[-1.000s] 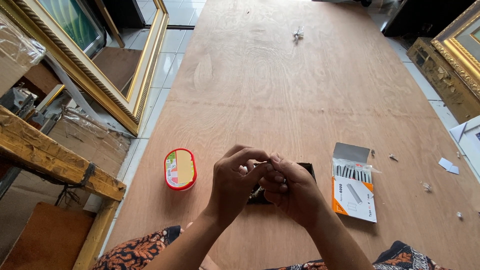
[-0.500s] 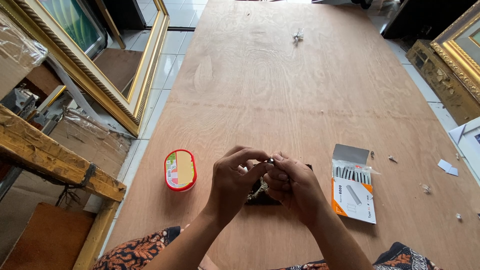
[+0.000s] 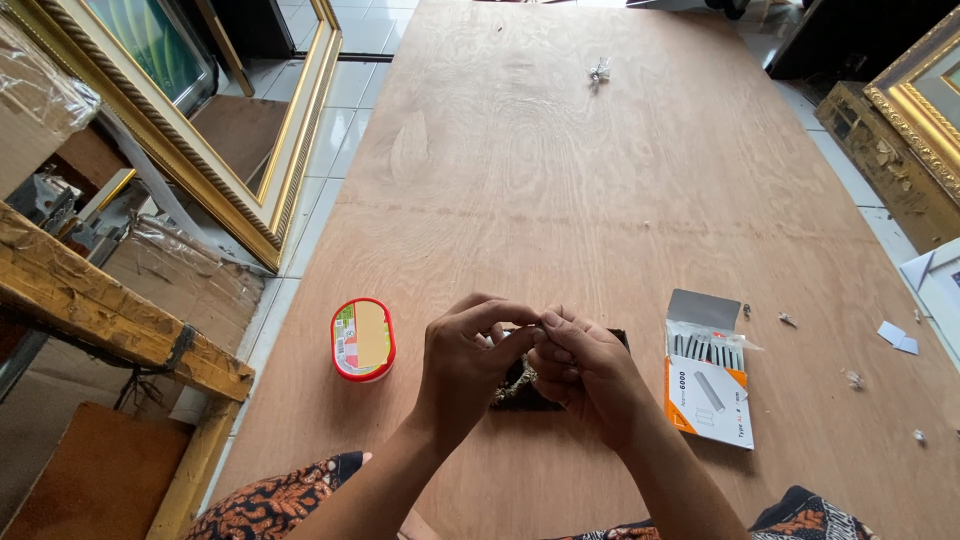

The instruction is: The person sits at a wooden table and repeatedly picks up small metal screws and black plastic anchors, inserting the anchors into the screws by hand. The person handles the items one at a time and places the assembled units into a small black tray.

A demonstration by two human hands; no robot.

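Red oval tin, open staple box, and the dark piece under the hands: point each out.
red oval tin [image 3: 362, 339], head view, on its yellowish lid.
open staple box [image 3: 709, 388], head view, on its printed top.
dark piece [image 3: 512, 390], head view, on the part visible between the wrists.

Two hands [image 3: 530, 365], one tin [image 3: 362, 340], one staple box [image 3: 708, 382].

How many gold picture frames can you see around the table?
2. One large gold frame leans at the table's left side on the tiled floor; another gold frame stands at the right edge of view. More may lie outside the view.
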